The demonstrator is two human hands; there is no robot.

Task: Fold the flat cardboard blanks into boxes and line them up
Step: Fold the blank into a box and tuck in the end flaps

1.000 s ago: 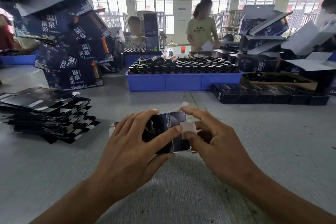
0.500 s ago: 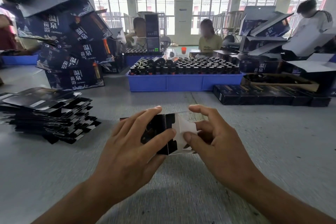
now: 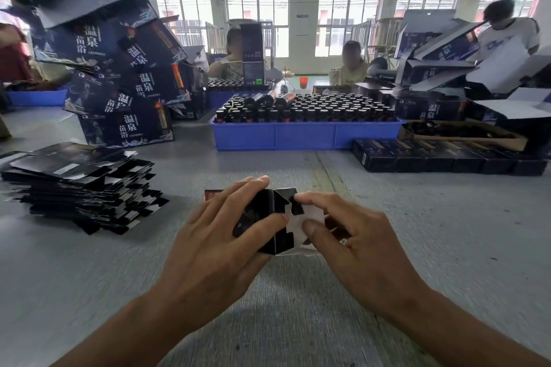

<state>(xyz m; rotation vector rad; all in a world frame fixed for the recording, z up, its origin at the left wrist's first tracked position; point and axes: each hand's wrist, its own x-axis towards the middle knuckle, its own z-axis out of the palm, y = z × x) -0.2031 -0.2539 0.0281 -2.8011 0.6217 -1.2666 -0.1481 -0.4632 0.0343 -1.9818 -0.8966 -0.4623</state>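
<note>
The left hand grips the small black printed cardboard box above the grey bench while right-hand fingers, now curled, pinch its white end flaps further inward, nearly closing it.

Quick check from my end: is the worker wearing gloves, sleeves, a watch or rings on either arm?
Nothing worn shows. The left hand and right hand are bare, no gloves, and no rings show on the fingers. Both wrists and forearms are uncovered to the frame edge: no sleeves, watch or bands.

Packing workshop, bottle crate, stacked cartons
</note>
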